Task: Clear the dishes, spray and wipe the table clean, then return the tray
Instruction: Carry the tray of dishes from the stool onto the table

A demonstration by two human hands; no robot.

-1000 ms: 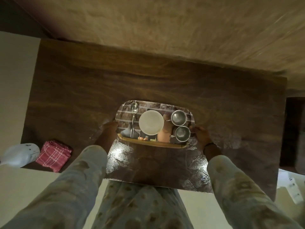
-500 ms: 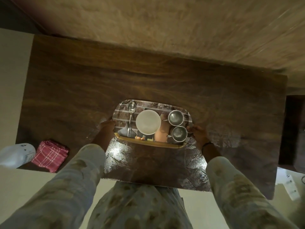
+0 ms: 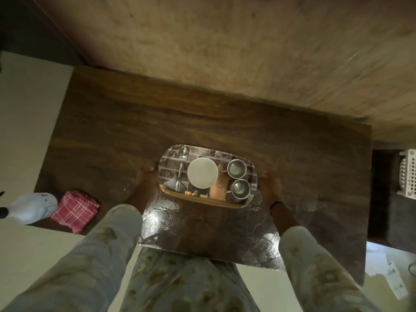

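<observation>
Wood table (image 3: 225,122), dark brown, grain lengthwise; fills mid-frame under a plastered wall (image 3: 225,41). Near edge has glossy, shiny patches.

Tray (image 3: 171,158), brick-print, rounded corners, yellow near rim; sits on the table centre, slightly toward the near side. L hand (image 3: 146,179) grasps its left edge, R hand (image 3: 270,188) its right edge; fingers curl at the rim on both sides, undersides hidden. Dark band on R wrist.

On tray, big to small:
- plate (image 3: 202,176), white, round, centre.
- peach-coloured item (image 3: 218,190), just right of plate, partly under its edge; can't tell what it is.
- 2 steel cups (image 3: 236,168), R side, one behind the other, touching or nearly; handles point left.
- spoon (image 3: 182,167), steel, left of plate, bowl at far end.
- small scraps along near rim, too small to tell.

Off tray, table's near-left corner:
- spray bottle (image 3: 33,207), white, lying over the edge, nozzle outward.
- cloth (image 3: 75,210), red check, folded, just beside bottle, well apart from tray.

White basket (image 3: 408,176), slotted, on a dark stand to the right of the table.

Patterned sleeves and lap fill the bottom of the frame.
</observation>
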